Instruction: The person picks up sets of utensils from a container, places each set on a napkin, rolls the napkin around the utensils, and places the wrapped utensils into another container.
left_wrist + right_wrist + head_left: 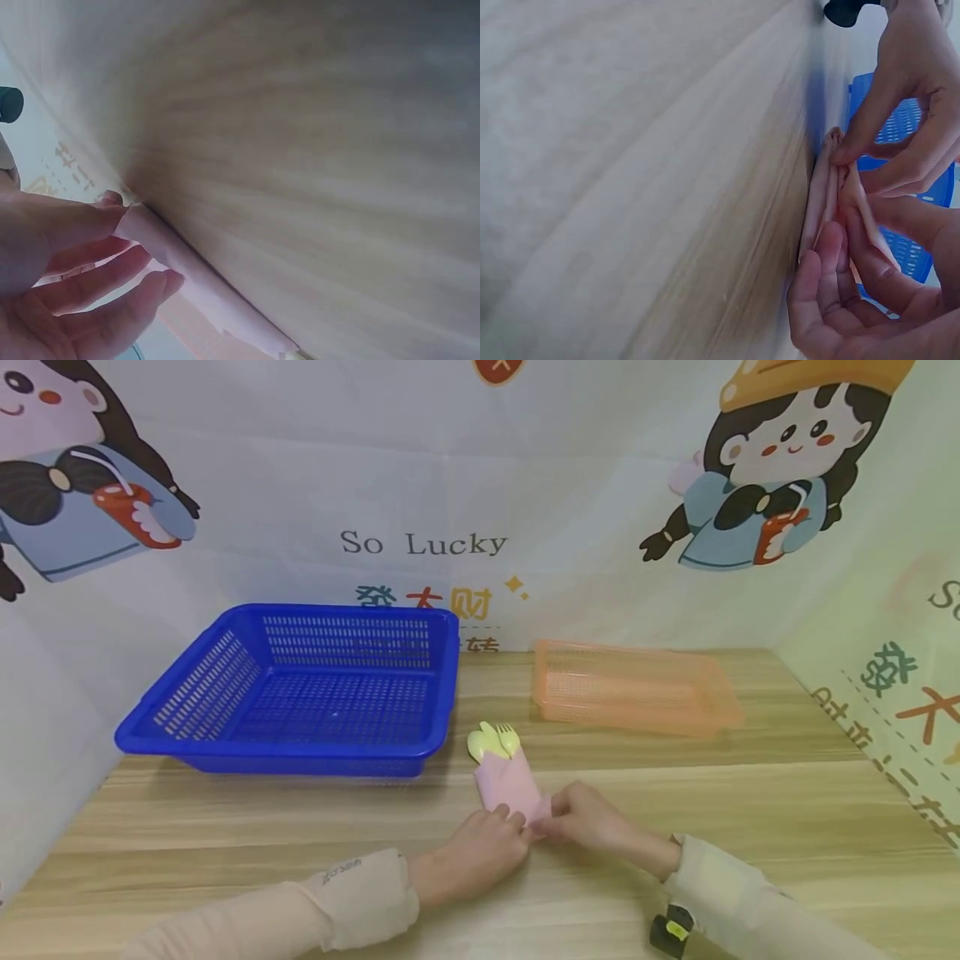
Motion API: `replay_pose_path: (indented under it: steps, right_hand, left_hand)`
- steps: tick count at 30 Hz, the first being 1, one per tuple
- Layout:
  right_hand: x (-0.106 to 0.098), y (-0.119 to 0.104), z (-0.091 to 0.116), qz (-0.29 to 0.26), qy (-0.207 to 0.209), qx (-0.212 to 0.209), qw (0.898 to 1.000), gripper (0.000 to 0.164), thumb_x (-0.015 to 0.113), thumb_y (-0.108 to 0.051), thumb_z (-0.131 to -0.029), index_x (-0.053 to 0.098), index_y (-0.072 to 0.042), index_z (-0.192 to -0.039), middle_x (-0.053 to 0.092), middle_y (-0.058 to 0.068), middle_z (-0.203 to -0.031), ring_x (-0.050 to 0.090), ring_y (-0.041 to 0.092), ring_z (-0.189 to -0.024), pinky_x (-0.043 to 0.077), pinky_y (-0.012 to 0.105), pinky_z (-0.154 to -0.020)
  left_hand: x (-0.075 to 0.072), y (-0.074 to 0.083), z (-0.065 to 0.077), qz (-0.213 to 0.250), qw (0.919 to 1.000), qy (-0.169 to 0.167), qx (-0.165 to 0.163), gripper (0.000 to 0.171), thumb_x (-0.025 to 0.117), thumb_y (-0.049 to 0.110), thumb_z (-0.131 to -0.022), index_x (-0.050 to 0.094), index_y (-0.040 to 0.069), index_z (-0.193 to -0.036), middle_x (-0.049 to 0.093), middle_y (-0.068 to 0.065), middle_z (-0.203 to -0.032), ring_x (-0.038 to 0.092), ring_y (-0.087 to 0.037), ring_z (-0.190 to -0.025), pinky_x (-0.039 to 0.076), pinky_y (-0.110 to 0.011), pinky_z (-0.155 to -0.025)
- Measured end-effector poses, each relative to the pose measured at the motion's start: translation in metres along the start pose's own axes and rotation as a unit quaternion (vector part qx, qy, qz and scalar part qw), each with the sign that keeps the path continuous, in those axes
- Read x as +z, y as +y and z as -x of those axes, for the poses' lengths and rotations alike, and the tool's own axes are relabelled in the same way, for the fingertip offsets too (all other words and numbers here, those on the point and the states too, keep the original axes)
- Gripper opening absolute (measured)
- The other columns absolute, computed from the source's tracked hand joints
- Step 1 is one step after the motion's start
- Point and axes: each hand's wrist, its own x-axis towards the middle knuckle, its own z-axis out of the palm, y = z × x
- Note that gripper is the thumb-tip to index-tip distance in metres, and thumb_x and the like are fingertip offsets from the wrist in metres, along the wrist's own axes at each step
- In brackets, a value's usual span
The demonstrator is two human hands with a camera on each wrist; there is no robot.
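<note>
A pink cloth [504, 781] lies folded around pale yellow-green cutlery on the table. From its far end stick out a fork [509, 741], a rounded spoon-like head [477, 745] and a tip between them. My left hand [483, 850] pinches the cloth's near end between thumb and fingers, as the left wrist view also shows. Just to the right, my right hand [591, 817] holds the cloth's near right corner. Seen from the right wrist, the layered cloth edge [826, 187] runs between the two hands. The cutlery handles are hidden inside the cloth.
A large blue basket [300, 749] stands at the back left, its right side near the cutlery heads. Further right, a shallow orange basket [637, 722] sits by the printed backdrop [450, 485]. The wood-grain table [750, 827] lies beneath everything.
</note>
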Motion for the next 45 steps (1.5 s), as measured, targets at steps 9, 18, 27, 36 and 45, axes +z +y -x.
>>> replay_pose_path:
  steps: [9, 18, 27, 36, 45]
  right_hand:
    - [0.007, -0.003, 0.0, 0.08, 0.063, 0.006, 0.995, 0.026, 0.068, -0.011, -0.074, 0.054, -0.002, -0.054, 0.049, 0.005, -0.07, 0.043, 0.015, -0.062, 0.037, 0.024, -0.053]
    - [0.006, -0.004, -0.002, 0.072, 0.044, 0.023, 0.996, 0.022, 0.067, -0.011, -0.075, 0.056, -0.002, -0.058, 0.052, 0.003, -0.055, 0.04, 0.01, -0.048, 0.035, 0.021, -0.047]
    - [0.007, -0.004, -0.002, 0.071, 0.06, 0.044, 0.995, 0.022, 0.068, -0.01, -0.074, 0.055, -0.004, -0.057, 0.052, 0.003, -0.05, 0.039, 0.008, -0.044, 0.032, 0.018, -0.042]
    - [0.008, -0.006, -0.003, 0.068, 0.071, 0.067, 0.993, 0.021, 0.069, -0.008, -0.073, 0.055, -0.003, -0.058, 0.052, 0.004, -0.049, 0.038, 0.008, -0.044, 0.03, 0.017, -0.041]
    - [0.008, -0.007, -0.003, 0.068, 0.083, 0.07, 0.992, 0.021, 0.069, -0.007, -0.072, 0.057, -0.003, -0.055, 0.051, 0.003, -0.046, 0.036, 0.007, -0.041, 0.027, 0.016, -0.039]
  left_hand:
    - [0.001, -0.004, -0.002, 0.063, 0.9975, -0.005, -0.033, 0.005, 0.062, 0.014, -0.077, 0.066, 0.013, -0.079, 0.051, 0.001, -0.075, 0.045, -0.011, -0.069, 0.038, -0.019, -0.051]
    - [0.008, -0.018, -0.006, 0.227, 0.9688, -0.089, -0.046, 0.033, 0.063, 0.033, -0.08, 0.053, 0.005, -0.095, 0.048, -0.021, -0.116, 0.044, -0.039, -0.115, 0.038, -0.044, -0.096]
    - [0.007, -0.016, -0.001, 0.233, 0.955, -0.17, -0.069, 0.071, 0.052, 0.042, -0.086, 0.03, -0.009, -0.132, 0.026, -0.028, -0.138, 0.025, -0.037, -0.128, 0.027, -0.04, -0.104]
    - [0.008, -0.016, -0.003, 0.211, 0.9541, -0.195, -0.084, 0.077, 0.047, 0.049, -0.086, 0.027, -0.007, -0.135, 0.021, -0.026, -0.141, 0.021, -0.035, -0.13, 0.023, -0.042, -0.106]
    - [0.01, -0.017, -0.004, 0.225, 0.9483, -0.206, -0.089, 0.071, 0.042, 0.048, -0.089, 0.024, 0.0, -0.138, 0.018, -0.025, -0.142, 0.017, -0.036, -0.131, 0.022, -0.043, -0.106]
